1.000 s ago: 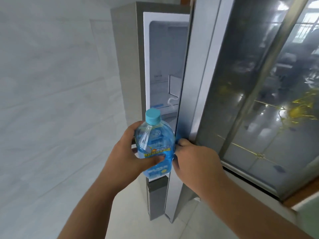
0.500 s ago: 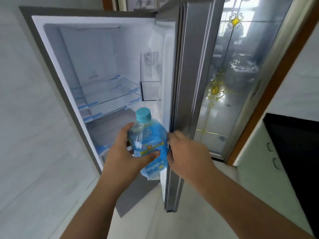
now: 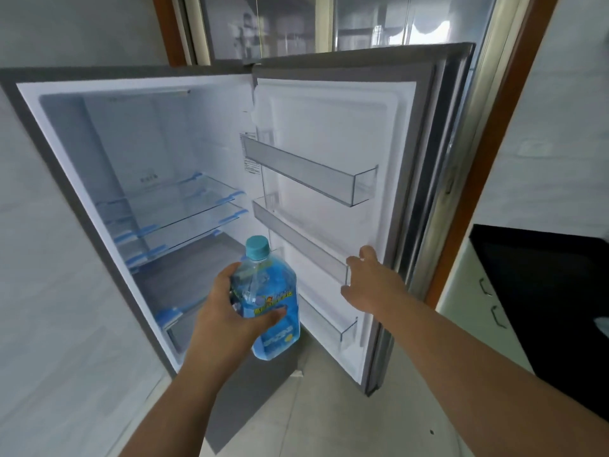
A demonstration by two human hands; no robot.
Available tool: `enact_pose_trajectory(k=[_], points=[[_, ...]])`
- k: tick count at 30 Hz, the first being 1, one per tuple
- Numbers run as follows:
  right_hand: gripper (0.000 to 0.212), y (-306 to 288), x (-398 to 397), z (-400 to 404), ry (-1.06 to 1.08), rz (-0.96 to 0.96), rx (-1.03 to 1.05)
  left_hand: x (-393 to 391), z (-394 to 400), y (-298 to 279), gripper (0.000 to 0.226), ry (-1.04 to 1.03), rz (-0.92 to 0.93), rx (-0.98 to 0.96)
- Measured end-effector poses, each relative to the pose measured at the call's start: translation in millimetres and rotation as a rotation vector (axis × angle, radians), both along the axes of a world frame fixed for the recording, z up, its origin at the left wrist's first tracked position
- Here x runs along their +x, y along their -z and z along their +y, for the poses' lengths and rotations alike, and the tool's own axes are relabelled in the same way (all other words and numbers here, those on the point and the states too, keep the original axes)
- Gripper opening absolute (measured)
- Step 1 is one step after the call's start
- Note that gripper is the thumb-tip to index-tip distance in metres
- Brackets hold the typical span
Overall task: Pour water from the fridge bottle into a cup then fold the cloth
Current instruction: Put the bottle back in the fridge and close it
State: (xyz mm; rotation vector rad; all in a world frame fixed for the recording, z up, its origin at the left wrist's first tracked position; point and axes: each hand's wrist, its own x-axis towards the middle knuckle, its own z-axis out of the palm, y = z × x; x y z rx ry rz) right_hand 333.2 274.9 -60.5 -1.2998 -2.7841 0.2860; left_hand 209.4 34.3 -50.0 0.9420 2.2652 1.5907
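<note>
Two bare hands reach forward in front of an open grey refrigerator [image 3: 49, 179] with a white interior. The left hand [image 3: 230, 311] grasps a clear plastic bottle of blue-tinted water with a turquoise screw cap and a blue printed label [image 3: 270, 298]; the thumb crosses the label at the front and the fingers curl round the far left side, so the bottle stands nearly upright, cap uppermost, held in the air before the lower part of the fridge cavity and just left of the inner side of the door. The right hand [image 3: 369, 285] is released and grasps nothing: its fingers are relaxed and spread slightly, lying against the outer end of the middle clear plastic door bin [image 3: 306, 245] on the white inner liner of the wide-open fridge door [image 3: 329, 127]. Another clear bin [image 3: 313, 173] sits higher on the door and a third [image 3: 326, 321] lower down, near the bottle's base. Inside the cavity, glass shelves with blue clips [image 3: 178, 209] are stacked at the left. Behind the fridge stands a glass panel in a brown wooden frame [image 3: 362, 21]. At the far right, a black countertop [image 3: 540, 291] tops pale cabinets with dark handles [image 3: 487, 301]. Pale tiles [image 3: 329, 423] cover the floor below.
</note>
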Motion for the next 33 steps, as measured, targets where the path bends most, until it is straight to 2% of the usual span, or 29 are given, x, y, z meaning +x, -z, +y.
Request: enact_pose_trajectory(k=[2, 7, 13, 15, 17, 19, 21, 25, 29, 33], points=[[0.043, 1.5, -2.4, 12.7, 0.086, -0.002, -0.004, -3.3, 4.9, -0.2, 0.087, 0.009, 0.002, -0.004], [0.030, 15.9, 4.7, 40.2, 0.151, -0.002, 0.179, -24.2, 17.2, -0.3, 0.085, 0.018, -0.011, -0.001], [0.041, 7.9, -4.1, 60.1, 0.327, 0.025, 0.071, -64.9, 26.5, -1.3, 0.085, 0.031, -0.015, 0.004], [0.057, 6.8, -14.4, 57.7, 0.368, 0.011, 0.033, -81.8, 26.8, -2.6, 0.085, 0.035, -0.002, 0.002], [0.073, 9.9, -29.8, 47.8, 0.342, 0.033, 0.055, -99.0, 25.4, -4.0, 0.082, 0.030, 0.006, 0.008], [0.080, 12.7, -56.1, 30.6, 0.236, 0.161, 0.027, -118.5, 23.6, -6.4, 0.081, 0.029, -0.002, 0.019], [0.081, 15.0, -88.5, 7.0, 0.040, 0.270, -0.145, -140.1, 22.4, -9.8, 0.084, 0.042, -0.001, 0.019], [0.095, 10.6, -160.7, -42.9, -0.262, 0.405, -0.706, -187.1, 16.1, -18.0, 0.092, 0.060, 0.039, 0.003], [0.079, 8.8, -227.9, -61.5, -0.343, 0.473, -0.916, -227.7, 9.5, -22.9, 0.088, 0.090, 0.056, -0.021], [0.075, 4.5, -284.2, -55.4, -0.417, 0.522, -1.063, -265.5, 14.4, -26.3, 0.094, 0.043, 0.066, -0.036]])
